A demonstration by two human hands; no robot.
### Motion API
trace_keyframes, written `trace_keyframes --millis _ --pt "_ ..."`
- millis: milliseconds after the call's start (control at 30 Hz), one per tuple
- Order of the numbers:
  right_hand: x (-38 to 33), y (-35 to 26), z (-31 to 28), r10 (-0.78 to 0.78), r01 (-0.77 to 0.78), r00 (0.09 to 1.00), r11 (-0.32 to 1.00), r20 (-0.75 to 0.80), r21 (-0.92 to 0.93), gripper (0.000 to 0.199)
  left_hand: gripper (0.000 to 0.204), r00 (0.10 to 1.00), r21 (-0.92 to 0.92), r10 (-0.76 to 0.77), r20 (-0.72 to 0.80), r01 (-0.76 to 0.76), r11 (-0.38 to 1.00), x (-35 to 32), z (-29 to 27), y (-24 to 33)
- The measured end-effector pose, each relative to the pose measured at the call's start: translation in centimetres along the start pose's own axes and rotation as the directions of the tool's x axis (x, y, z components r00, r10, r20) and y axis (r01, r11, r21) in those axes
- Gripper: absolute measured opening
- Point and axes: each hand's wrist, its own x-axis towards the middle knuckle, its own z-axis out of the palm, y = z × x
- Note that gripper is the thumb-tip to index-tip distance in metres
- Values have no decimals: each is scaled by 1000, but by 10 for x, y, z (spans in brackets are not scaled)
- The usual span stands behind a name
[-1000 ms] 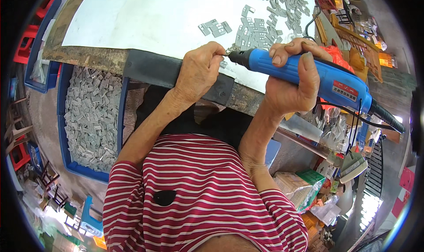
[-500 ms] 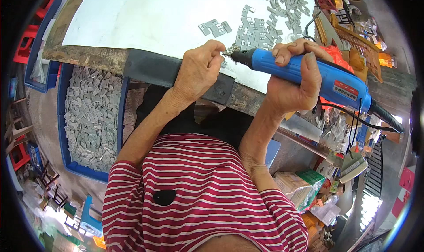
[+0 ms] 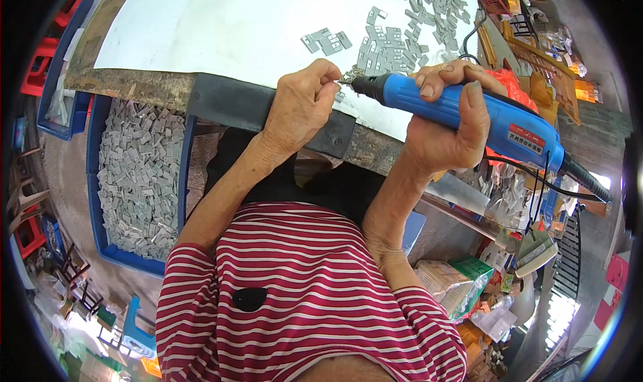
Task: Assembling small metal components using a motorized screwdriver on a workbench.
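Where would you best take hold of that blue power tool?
Around the thick blue barrel of the blue rotary tool, coming from its cord end, as the right hand does now. The body is long and round, the tip spins near the left hand, and the cord trails off behind.

Head cam, fisheye, looks down close on workbench (image 3: 201, 27).

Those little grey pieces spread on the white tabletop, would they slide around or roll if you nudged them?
Probably they would slide, not roll: the small grey pieces look flat and angular, lying on a smooth white tabletop. They look stiff, like metal, so likely no flopping. Each seems light, since hundreds fill the blue bin, and thin enough to be fiddly to pinch.
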Motion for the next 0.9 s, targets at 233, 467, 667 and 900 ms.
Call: trace_keyframes --millis 233,467,667,900 --pt "0 1 -2 -1 1 1000 1000 4 7 23 10 1000 -5 16 -15 -16 1000 1 1 0" --pt "-1 1 -2 8 -7 1000 1000 -8 16 24 8 1000 1 23 -13 -23 1000 1 2 0" --pt "-4 0 -4 39 -34 998 996 56 -77 24 7 1000 12 25 -11 -25 1000 1 1 0" --pt "-3 2 -3 24 -23 999 999 29 -37 24 8 1000 -8 22 -13 -22 1000 0 2 -3"
